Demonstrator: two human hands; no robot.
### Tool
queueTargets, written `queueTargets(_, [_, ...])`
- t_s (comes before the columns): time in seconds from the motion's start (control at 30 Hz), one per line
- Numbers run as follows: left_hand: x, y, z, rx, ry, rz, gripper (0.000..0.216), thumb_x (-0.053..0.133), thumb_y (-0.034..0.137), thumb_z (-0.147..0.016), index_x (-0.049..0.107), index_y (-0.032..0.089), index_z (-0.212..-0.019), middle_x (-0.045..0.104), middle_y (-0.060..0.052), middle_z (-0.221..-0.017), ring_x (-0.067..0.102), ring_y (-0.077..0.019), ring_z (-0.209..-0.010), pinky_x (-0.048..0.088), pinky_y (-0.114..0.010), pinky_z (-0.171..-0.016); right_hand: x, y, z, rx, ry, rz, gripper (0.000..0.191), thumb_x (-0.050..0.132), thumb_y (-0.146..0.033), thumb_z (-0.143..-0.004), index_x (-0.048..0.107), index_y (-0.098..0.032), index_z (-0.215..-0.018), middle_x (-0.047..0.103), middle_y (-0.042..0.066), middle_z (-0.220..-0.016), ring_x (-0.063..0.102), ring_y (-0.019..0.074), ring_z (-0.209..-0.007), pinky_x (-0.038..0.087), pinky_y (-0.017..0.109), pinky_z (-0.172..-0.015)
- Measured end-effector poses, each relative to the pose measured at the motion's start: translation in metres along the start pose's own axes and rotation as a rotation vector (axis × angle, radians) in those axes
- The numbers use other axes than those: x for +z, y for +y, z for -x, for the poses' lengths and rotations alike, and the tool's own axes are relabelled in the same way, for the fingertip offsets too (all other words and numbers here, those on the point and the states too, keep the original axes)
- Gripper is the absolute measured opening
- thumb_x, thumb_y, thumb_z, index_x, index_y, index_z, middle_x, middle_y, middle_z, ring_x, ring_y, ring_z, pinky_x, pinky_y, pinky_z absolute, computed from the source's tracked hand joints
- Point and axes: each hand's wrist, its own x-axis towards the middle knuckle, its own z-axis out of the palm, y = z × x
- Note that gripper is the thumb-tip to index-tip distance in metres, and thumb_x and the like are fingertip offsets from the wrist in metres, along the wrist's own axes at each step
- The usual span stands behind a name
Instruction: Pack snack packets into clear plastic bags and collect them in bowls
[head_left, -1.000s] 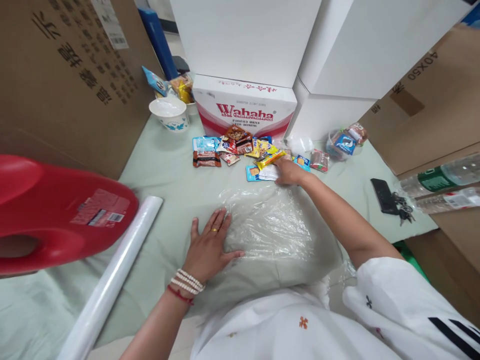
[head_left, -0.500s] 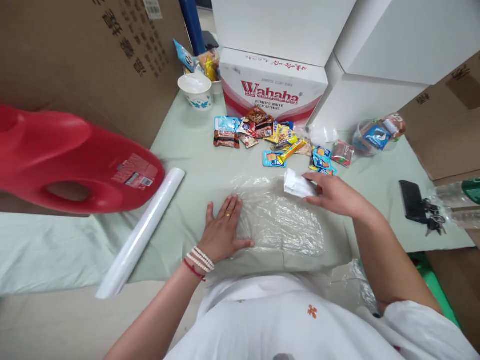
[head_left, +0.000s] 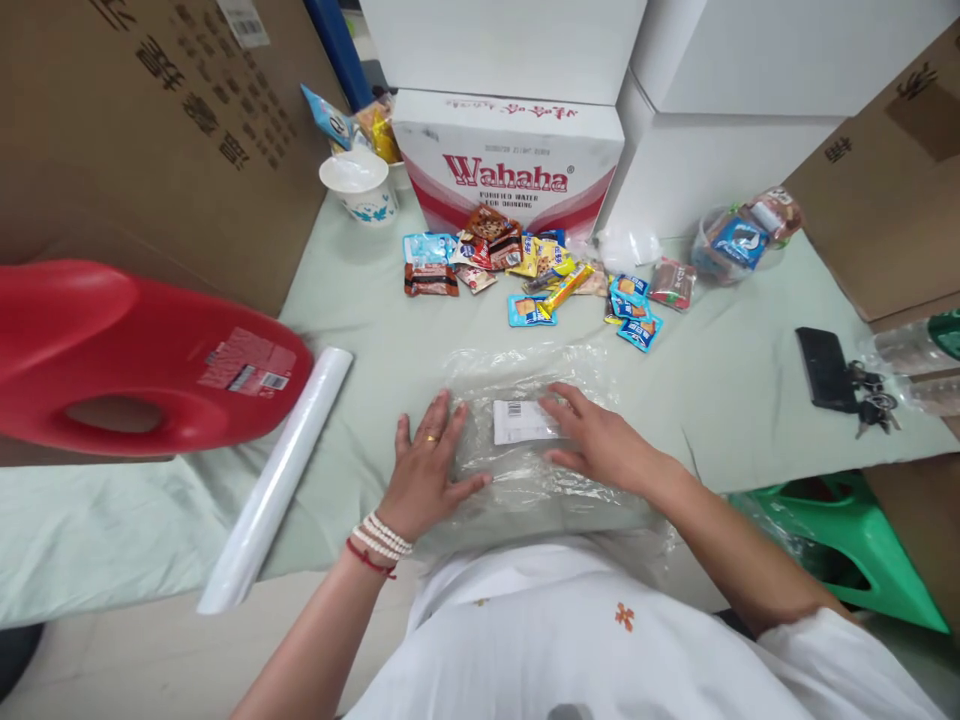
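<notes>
A sheet of clear plastic film [head_left: 480, 365] lies wrinkled on the cloth in front of me. My left hand [head_left: 424, 465] rests flat on its left side, fingers spread. Near the film's middle lies a small flat white packet [head_left: 517, 423] with a barcode printed on it. My right hand [head_left: 600, 437] is over the packet's right end, thumb and fingers apart; the fingertips cover that end, and whether they still press on it is hard to see.
A roll of film [head_left: 277, 480] lies at left beside a red plastic jug [head_left: 172, 370]. Behind are several wrapped snacks [head_left: 487, 255], a Wahaha carton [head_left: 510, 160] and a paper cup [head_left: 360, 190]. To the right are a snack tub [head_left: 731, 245], a black wallet-like item [head_left: 825, 370], keys [head_left: 874, 405] and a green stool [head_left: 847, 540].
My right hand has brought the white packet down and left onto the film and loosened its fingers. My left hand stays flat on the film. The view has shifted slightly.
</notes>
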Motion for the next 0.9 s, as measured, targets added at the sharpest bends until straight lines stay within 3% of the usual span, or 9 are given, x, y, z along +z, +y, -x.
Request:
queueTargets(0.1, [-0.008,-0.004,0.008,0.085,0.13,0.021,0.069,0.058,0.035,-0.094,0.037,0.03,-0.16,0.023,-0.013,-0.173,0.012,-0.0366,-0.161,0.007,-0.068,-0.124,0.015,0.013,0.045,-0.182,0.068,-0.041,0.08,0.069,-0.054,-0.092,0.038,-0.022,-0.158,0.039,0.019,-0.161,0.045,0.0352,-0.141,0.046,0.052,-0.111])
queueTargets(0.17, [-0.015,-0.008,0.012,0.187,0.131,0.052,0.067,0.052,0.019,-0.089,0.047,0.036,-0.153,0.034,-0.006,-0.169,0.008,-0.034,-0.162,0.0,-0.068,-0.125,0.032,0.019,0.068,-0.201,0.132,-0.014,0.069,0.071,-0.049,-0.092,0.048,-0.022,-0.151,0.047,0.018,-0.156,0.045,0.0357,-0.138,0.045,0.056,-0.111])
queueTargets(0.27, [-0.026,-0.018,0.015,0.316,-0.035,0.146,0.076,0.05,0.014,-0.077,0.051,0.035,-0.15,0.043,-0.004,-0.165,0.013,-0.0342,-0.161,-0.004,-0.069,-0.125,0.049,0.024,0.083,-0.166,0.27,-0.015,0.027,0.06,-0.023,-0.099,0.068,-0.023,-0.124,0.059,0.015,-0.142,0.05,0.032,-0.131,0.05,0.053,-0.104])
queueTargets(0.37, [-0.03,-0.026,0.014,0.358,-0.233,0.196,0.079,0.054,0.019,-0.075,0.048,0.028,-0.153,0.037,-0.009,-0.168,0.017,-0.0373,-0.16,-0.002,-0.07,-0.124,0.04,0.028,0.074,-0.128,0.35,-0.116,0.022,0.053,-0.016,-0.099,0.072,-0.024,-0.108,0.062,0.014,-0.134,0.057,0.0276,-0.118,0.055,0.045,-0.094])
queueTargets(0.43, [-0.029,-0.028,0.012,0.343,-0.266,0.188,0.076,0.06,0.028,-0.079,0.047,0.027,-0.153,0.037,-0.012,-0.167,0.018,-0.0393,-0.159,-0.001,-0.071,-0.123,0.022,0.033,0.059,-0.099,0.356,-0.203,0.021,0.054,-0.018,-0.098,0.072,-0.023,-0.108,0.063,0.014,-0.131,0.062,0.0243,-0.108,0.055,0.04,-0.089])
queueTargets(0.53, [-0.023,-0.025,0.006,0.262,-0.166,0.184,0.05,0.067,0.043,-0.085,0.066,0.028,-0.133,0.057,-0.011,-0.154,0.025,-0.039,-0.157,0.0,-0.069,-0.123,-0.004,0.042,0.03,-0.028,0.316,-0.328,0.02,0.054,-0.021,-0.097,0.073,-0.021,-0.105,0.07,0.01,-0.112,0.066,0.019,-0.092,0.053,0.031,-0.081])
queueTargets(0.63, [-0.016,-0.018,-0.008,0.111,-0.039,0.286,0.024,0.056,0.04,-0.096,0.075,0.027,-0.095,0.076,-0.006,-0.121,0.048,-0.0306,-0.144,0.01,-0.062,-0.126,-0.016,0.054,0.001,0.103,0.225,-0.406,0.021,0.054,-0.025,-0.095,0.074,-0.018,-0.099,0.073,0.004,-0.09,0.064,0.0159,-0.077,0.047,0.026,-0.072])
queueTargets(0.8, [-0.009,-0.013,-0.032,-0.26,0.21,0.363,0.033,0.053,0.041,-0.094,0.065,0.023,-0.069,0.075,-0.007,-0.089,0.064,-0.0285,-0.118,0.039,-0.053,-0.115,-0.016,0.072,-0.023,0.284,0.08,-0.359,0.026,0.054,-0.031,-0.093,0.074,-0.015,-0.096,0.071,0.001,-0.079,0.059,0.0152,-0.071,0.04,0.024,-0.066])
queueTargets(0.9, [-0.006,-0.015,-0.039,-0.421,0.345,0.215,0.023,0.063,0.043,-0.085,0.068,0.021,-0.084,0.07,-0.012,-0.1,0.058,-0.0345,-0.118,0.042,-0.056,-0.109,-0.024,0.076,-0.025,0.348,0.045,-0.12,0.023,0.056,-0.029,-0.093,0.074,-0.018,-0.101,0.072,0.004,-0.087,0.061,0.0174,-0.077,0.039,0.025,-0.068])
